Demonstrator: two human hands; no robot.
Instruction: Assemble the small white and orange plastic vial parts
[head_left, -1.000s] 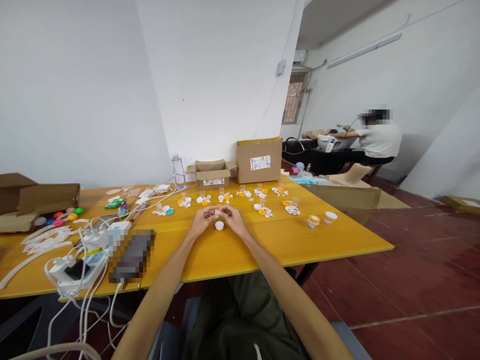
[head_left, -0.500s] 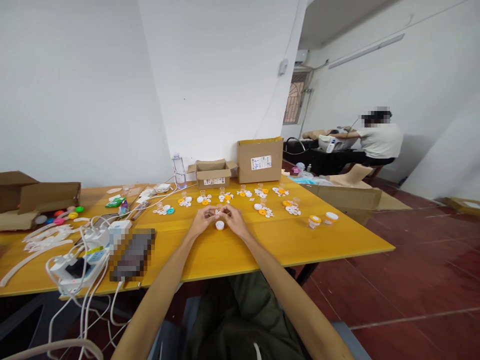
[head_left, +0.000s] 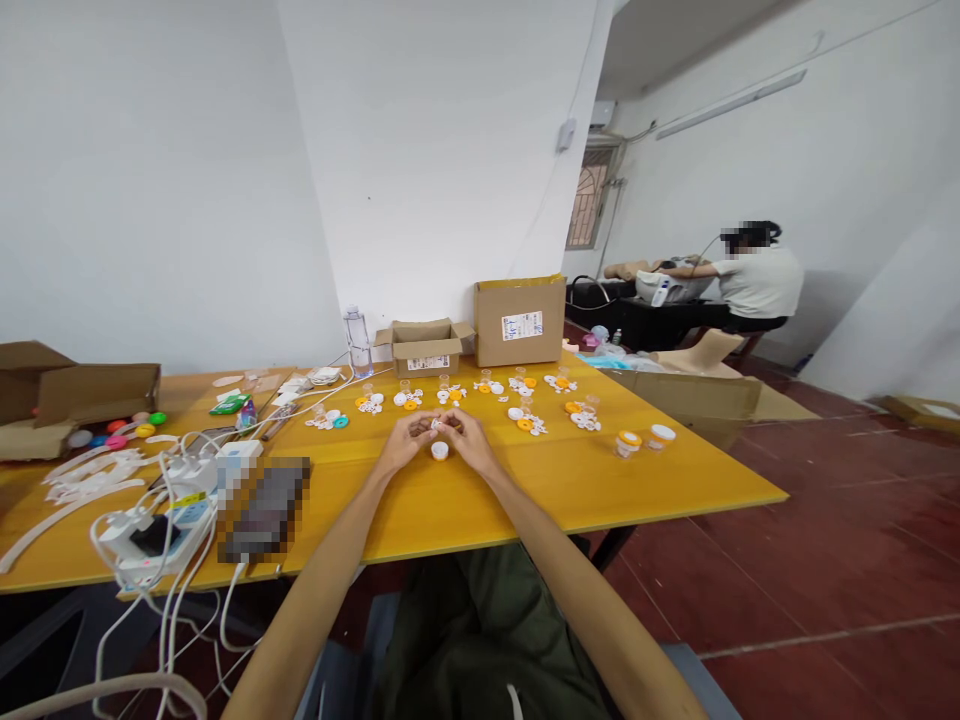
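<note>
My left hand (head_left: 405, 442) and my right hand (head_left: 466, 436) meet over the yellow table (head_left: 525, 490), fingertips pinched together on a small white plastic part (head_left: 436, 425). A white round cap (head_left: 439, 450) lies on the table just below the fingers. Beyond the hands lie rows of small white pieces, orange rings (head_left: 524, 423) and clear little cups. Two small jars (head_left: 628, 441) with orange and white lids stand to the right.
Two cardboard boxes (head_left: 519, 318) and a water bottle (head_left: 357, 342) stand at the table's far edge. Power strips, cables and a phone (head_left: 165, 520) crowd the left, with coloured caps by another box (head_left: 75, 395). A seated person (head_left: 754, 280) works at the back right.
My hands stay where they were, the fingers shifting slightly on the small part. The view moves a little.
</note>
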